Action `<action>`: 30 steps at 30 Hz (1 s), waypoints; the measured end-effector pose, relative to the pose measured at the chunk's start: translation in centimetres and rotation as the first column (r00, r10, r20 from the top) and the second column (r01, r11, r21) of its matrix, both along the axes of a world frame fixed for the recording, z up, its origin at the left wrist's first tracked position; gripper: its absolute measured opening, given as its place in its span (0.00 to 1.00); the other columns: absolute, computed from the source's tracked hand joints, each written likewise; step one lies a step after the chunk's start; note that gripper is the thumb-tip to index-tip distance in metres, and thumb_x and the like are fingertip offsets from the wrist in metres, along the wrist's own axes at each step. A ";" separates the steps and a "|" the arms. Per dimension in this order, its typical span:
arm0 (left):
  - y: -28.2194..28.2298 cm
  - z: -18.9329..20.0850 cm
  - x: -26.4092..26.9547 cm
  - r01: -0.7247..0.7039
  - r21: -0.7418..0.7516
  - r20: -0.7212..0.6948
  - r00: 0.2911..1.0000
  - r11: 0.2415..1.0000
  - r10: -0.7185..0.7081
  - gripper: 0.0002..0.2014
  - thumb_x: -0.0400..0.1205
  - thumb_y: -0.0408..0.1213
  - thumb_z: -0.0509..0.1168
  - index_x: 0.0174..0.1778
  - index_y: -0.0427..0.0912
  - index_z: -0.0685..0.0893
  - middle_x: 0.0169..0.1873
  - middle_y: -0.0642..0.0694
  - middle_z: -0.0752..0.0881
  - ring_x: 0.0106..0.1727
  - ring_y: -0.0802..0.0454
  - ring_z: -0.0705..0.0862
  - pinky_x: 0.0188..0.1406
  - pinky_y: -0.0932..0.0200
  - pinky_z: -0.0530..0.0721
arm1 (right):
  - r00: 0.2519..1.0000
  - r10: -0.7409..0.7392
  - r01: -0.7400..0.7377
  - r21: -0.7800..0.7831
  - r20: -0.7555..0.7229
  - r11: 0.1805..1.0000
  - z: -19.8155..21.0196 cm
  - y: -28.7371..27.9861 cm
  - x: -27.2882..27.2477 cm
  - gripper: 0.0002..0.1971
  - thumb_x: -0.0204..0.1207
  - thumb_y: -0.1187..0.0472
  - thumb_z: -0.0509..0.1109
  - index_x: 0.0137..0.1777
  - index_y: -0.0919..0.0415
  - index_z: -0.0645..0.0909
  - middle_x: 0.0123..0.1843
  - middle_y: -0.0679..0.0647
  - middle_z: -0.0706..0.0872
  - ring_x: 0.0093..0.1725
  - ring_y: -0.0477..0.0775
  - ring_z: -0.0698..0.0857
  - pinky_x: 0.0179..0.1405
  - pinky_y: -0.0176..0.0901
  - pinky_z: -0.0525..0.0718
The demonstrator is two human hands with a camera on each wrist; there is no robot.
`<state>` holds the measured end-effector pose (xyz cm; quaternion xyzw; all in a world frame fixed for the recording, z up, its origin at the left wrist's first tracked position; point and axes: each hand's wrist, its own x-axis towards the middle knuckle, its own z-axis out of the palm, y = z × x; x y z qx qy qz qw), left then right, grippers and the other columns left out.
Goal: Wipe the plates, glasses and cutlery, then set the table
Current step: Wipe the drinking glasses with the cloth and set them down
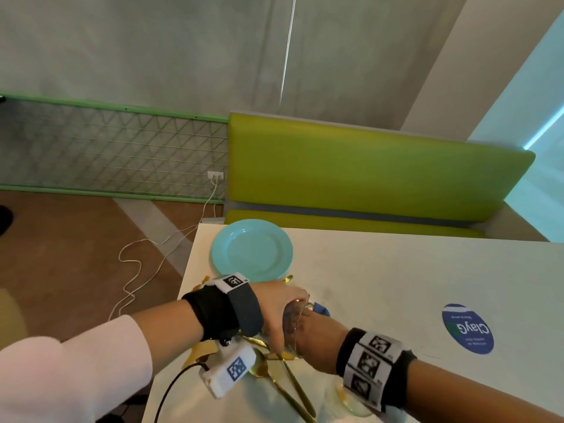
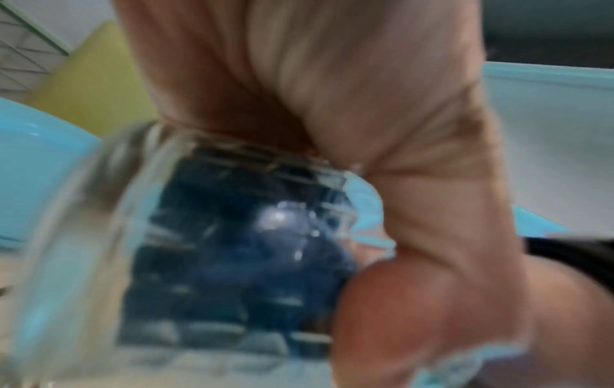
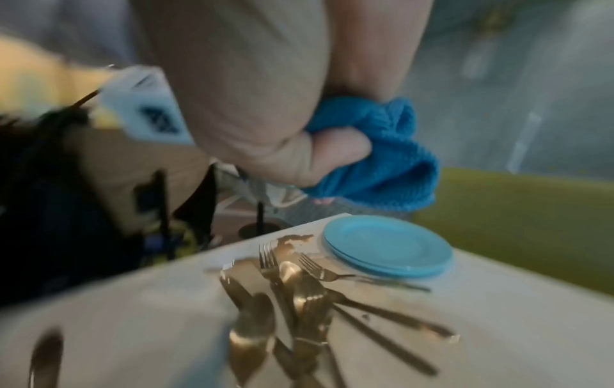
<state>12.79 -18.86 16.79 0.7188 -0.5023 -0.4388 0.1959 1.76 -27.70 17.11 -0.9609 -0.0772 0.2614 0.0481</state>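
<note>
My left hand (image 1: 279,309) grips a clear glass (image 1: 293,328) above the white table (image 1: 396,270). My right hand (image 1: 314,334) meets it from the right and clutches a bunched blue cloth (image 1: 322,309). The left wrist view shows the ribbed glass (image 2: 83,236) with the dark blue cloth (image 2: 232,262) showing through its wall and my left hand (image 2: 365,105) wrapped over it. From the right wrist, my right hand (image 3: 265,105) pinches the cloth (image 3: 392,162). Turquoise plates (image 1: 253,251) are stacked at the table's far left corner. Gold cutlery (image 1: 293,389) lies loose beneath my hands.
A second glass (image 1: 351,401) stands partly hidden under my right wrist at the near edge. A blue round sticker (image 1: 467,328) is on the table to the right. A green bench (image 1: 366,172) runs behind the table. A white cable (image 1: 137,270) trails over the floor to the left.
</note>
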 end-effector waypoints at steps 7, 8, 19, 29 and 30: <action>0.2 -1.5 -0.3 0.113 -0.502 0.586 0.773 0.857 0.242 0.35 0.52 0.37 0.80 0.57 0.44 0.78 0.46 0.46 0.85 0.48 0.48 0.81 0.53 0.55 0.78 | 0.769 -0.507 0.582 0.754 -0.388 0.305 -0.4 -1.8 1.2 0.13 0.48 0.74 0.68 0.36 0.73 0.77 0.32 0.66 0.80 0.31 0.50 0.78 0.30 0.38 0.73; 0.2 -1.9 -0.4 0.133 -0.583 0.586 0.752 0.802 0.302 0.35 0.52 0.38 0.79 0.56 0.44 0.77 0.47 0.46 0.86 0.49 0.50 0.80 0.54 0.57 0.75 | 0.704 -0.521 0.596 0.800 -0.483 0.064 -1.0 -2.1 1.3 0.18 0.41 0.74 0.69 0.36 0.75 0.74 0.32 0.67 0.79 0.31 0.55 0.78 0.29 0.42 0.74; -1.4 -4.2 0.2 0.067 -0.880 0.384 0.684 0.471 0.620 0.20 0.75 0.49 0.62 0.57 0.42 0.73 0.54 0.49 0.74 0.54 0.50 0.76 0.61 0.60 0.70 | 0.436 -0.411 0.353 0.572 -0.801 -0.740 -0.4 -1.8 1.7 0.14 0.59 0.82 0.64 0.42 0.69 0.73 0.35 0.61 0.77 0.34 0.58 0.80 0.28 0.37 0.83; 0.6 -4.8 2.7 -0.499 -0.723 0.023 0.674 0.478 0.739 0.47 0.48 0.46 0.80 0.66 0.43 0.75 0.66 0.51 0.72 0.68 0.52 0.68 0.69 0.58 0.63 | 0.453 -0.562 0.269 0.707 -0.692 -0.654 4.8 -5.8 -0.6 0.15 0.48 0.82 0.55 0.11 0.63 0.72 0.16 0.55 0.73 0.17 0.49 0.78 0.26 0.31 0.73; 0.7 -4.7 2.8 -0.512 -0.720 0.013 0.665 0.468 0.747 0.46 0.49 0.42 0.83 0.66 0.42 0.75 0.64 0.50 0.73 0.68 0.51 0.69 0.68 0.59 0.62 | 0.433 -0.592 0.255 0.722 -0.680 -0.643 5.1 -6.6 -0.6 0.19 0.52 0.82 0.52 0.10 0.63 0.71 0.16 0.57 0.75 0.18 0.49 0.78 0.26 0.31 0.73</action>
